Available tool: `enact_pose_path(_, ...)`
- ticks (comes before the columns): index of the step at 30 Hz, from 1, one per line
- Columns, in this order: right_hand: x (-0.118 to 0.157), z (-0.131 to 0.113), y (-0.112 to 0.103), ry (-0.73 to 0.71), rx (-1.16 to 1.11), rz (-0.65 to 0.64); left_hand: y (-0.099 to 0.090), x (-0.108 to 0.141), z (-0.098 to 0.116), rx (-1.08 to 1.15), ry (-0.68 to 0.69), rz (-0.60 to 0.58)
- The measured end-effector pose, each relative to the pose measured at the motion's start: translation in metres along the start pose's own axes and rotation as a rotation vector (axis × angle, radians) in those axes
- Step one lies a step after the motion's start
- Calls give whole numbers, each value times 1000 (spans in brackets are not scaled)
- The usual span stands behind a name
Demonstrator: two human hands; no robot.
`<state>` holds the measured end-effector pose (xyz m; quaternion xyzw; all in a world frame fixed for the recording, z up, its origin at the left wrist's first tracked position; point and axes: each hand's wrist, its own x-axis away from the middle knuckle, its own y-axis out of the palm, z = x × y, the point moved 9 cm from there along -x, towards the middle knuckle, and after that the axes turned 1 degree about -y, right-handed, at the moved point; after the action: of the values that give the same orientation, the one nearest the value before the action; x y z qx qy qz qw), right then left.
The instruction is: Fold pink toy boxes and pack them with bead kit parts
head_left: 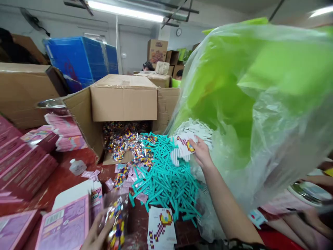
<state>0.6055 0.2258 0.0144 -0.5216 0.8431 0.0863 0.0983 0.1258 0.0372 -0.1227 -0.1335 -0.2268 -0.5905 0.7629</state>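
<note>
My left hand [97,232], at the bottom, is closed on a clear bag of coloured beads [118,222], beside an open pink box [65,225]. Farther forward, my right hand [203,151] pinches a white card printed with a pixel pattern [185,143]. White ridged pieces [175,157] show just below that card; whether the hand holds them too, I cannot tell. Under and around it spreads a heap of turquoise T-shaped plastic tools [169,184]. A stack of similar printed cards [161,225] lies on the table near the front.
An open carton [123,104] spills bead bags. Flat white pieces [197,128] lie by a large clear plastic bag of green material [234,86] on the right. Pink boxes [28,170] and a small clear bottle [77,166] sit left. Another person's hand [318,220] is at far right.
</note>
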Motion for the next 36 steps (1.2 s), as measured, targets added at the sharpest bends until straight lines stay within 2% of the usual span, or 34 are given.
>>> enact_pose_path(2,71,15,60,160,-155,-231,26,-2,10,25,13,-72)
enact_pose_path(4,155,35,121,319,-165,-490,55,-3,12,100,-22,-211)
enact_pose_path(5,194,43,146,353,-155,-587,67,-1,11,166,-60,-271)
enact_pose_path(7,244,54,178,305,-94,-610,81,6,3,274,-135,-356)
enact_pose_path(9,261,61,192,204,19,-545,82,14,-8,286,-172,-372)
enact_pose_path(10,258,63,194,150,95,-509,79,17,-12,269,-175,-362)
enact_pose_path(12,233,65,189,45,325,-441,71,20,-19,264,-166,-313)
enact_pose_path(15,166,64,166,-72,863,-328,61,20,-24,351,-179,-235)
enact_pose_path(18,99,73,146,-40,1057,-295,56,19,-23,399,-211,-203)
enact_pose_path(21,64,90,144,0,1119,-355,52,18,-10,420,-150,-211)
enact_pose_path(25,59,107,150,22,1154,-389,46,17,3,402,-89,-226)
enact_pose_path(29,64,101,154,3,1130,-332,36,12,7,428,-66,-176)
enact_pose_path(31,58,86,152,-29,1076,-283,32,11,9,451,-45,-168)
enact_pose_path(34,46,49,145,-107,945,-192,28,9,13,461,-7,-173)
enact_pose_path(36,50,26,150,-146,839,-185,22,7,15,449,26,-136)
